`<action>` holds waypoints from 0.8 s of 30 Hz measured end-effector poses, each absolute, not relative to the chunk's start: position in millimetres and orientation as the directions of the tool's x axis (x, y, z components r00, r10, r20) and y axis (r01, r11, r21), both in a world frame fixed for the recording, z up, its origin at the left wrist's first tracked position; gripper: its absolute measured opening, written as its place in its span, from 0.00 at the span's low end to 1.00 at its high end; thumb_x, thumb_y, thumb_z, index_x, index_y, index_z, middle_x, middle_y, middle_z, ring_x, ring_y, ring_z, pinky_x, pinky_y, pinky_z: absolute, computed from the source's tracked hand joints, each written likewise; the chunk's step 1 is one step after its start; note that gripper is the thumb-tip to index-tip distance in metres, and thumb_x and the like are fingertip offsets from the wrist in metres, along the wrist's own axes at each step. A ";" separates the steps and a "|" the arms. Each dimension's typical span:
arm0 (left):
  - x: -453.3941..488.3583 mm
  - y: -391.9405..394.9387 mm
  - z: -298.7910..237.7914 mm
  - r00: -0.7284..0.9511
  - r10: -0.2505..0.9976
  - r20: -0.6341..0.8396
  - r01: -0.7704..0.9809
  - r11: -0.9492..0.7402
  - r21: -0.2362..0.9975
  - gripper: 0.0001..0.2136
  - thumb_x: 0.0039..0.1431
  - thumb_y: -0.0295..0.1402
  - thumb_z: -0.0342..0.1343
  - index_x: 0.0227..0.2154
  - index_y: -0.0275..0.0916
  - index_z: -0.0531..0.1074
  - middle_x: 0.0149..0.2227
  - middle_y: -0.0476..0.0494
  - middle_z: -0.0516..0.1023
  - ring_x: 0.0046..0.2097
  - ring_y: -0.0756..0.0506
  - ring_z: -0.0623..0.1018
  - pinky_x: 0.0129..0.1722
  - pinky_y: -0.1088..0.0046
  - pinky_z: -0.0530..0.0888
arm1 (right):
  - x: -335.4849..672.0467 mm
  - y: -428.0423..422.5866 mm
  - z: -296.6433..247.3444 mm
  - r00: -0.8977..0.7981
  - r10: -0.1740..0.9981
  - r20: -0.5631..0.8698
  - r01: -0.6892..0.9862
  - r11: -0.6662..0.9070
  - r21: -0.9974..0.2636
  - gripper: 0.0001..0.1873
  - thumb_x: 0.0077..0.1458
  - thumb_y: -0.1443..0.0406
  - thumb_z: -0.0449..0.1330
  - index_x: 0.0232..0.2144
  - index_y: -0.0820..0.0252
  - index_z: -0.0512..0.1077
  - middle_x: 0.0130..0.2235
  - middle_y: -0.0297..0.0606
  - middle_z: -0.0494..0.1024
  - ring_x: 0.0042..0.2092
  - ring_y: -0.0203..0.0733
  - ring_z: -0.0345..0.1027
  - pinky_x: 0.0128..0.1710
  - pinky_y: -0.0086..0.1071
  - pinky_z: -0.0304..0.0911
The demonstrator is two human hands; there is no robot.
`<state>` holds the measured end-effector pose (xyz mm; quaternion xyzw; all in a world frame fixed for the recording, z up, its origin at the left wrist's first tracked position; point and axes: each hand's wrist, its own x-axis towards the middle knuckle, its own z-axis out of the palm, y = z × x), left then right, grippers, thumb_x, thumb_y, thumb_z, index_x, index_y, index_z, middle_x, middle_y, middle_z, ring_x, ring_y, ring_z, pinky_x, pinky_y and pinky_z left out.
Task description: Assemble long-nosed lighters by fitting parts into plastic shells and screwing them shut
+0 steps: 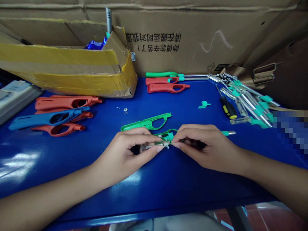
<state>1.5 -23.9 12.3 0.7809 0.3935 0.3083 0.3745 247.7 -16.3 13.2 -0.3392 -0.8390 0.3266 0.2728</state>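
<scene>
My left hand (131, 147) and my right hand (204, 146) meet over the middle of the blue table (168, 189). Both pinch a lighter inner assembly (158, 144), a clear tube with a teal trigger part and a metal nozzle whose tip (228, 132) sticks out past my right hand. A green half-shell (146, 123) lies on the table just behind my fingers, and a second green shell piece (166, 133) sits under the assembly.
Red and blue shells (57, 115) lie at the left. A taped cardboard box (72, 67) stands at the back left. Assembled lighters (168, 81) lie at the back centre. A screwdriver (227, 107), a teal part (204, 104) and several inner assemblies (250, 99) lie at the right.
</scene>
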 end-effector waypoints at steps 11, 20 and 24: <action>1.8 -24.0 12.0 0.505 0.839 0.201 0.378 -0.425 0.822 0.07 0.63 0.29 0.62 0.42 0.38 0.83 0.32 0.47 0.80 0.31 0.52 0.76 0.30 0.79 0.73 | 247.7 -15.6 13.1 -0.626 0.747 0.226 0.392 0.552 -0.736 0.06 0.65 0.69 0.59 0.37 0.60 0.76 0.35 0.36 0.79 0.29 0.31 0.63 0.28 0.27 0.59; 3.1 -24.4 12.5 0.503 0.842 0.193 0.375 -0.415 0.829 0.07 0.63 0.29 0.62 0.42 0.38 0.83 0.32 0.47 0.80 0.31 0.52 0.76 0.30 0.79 0.73 | 248.0 -15.3 12.4 -0.628 0.743 0.234 0.383 0.556 -0.738 0.06 0.65 0.70 0.59 0.37 0.61 0.76 0.35 0.37 0.79 0.29 0.30 0.63 0.29 0.26 0.59; 2.9 -24.5 12.3 0.504 0.842 0.190 0.378 -0.414 0.828 0.08 0.63 0.28 0.62 0.42 0.39 0.83 0.33 0.47 0.80 0.30 0.52 0.76 0.29 0.79 0.73 | 247.2 -15.2 13.0 -0.625 0.745 0.231 0.390 0.555 -0.735 0.06 0.64 0.70 0.59 0.37 0.60 0.76 0.35 0.36 0.79 0.28 0.31 0.63 0.28 0.27 0.59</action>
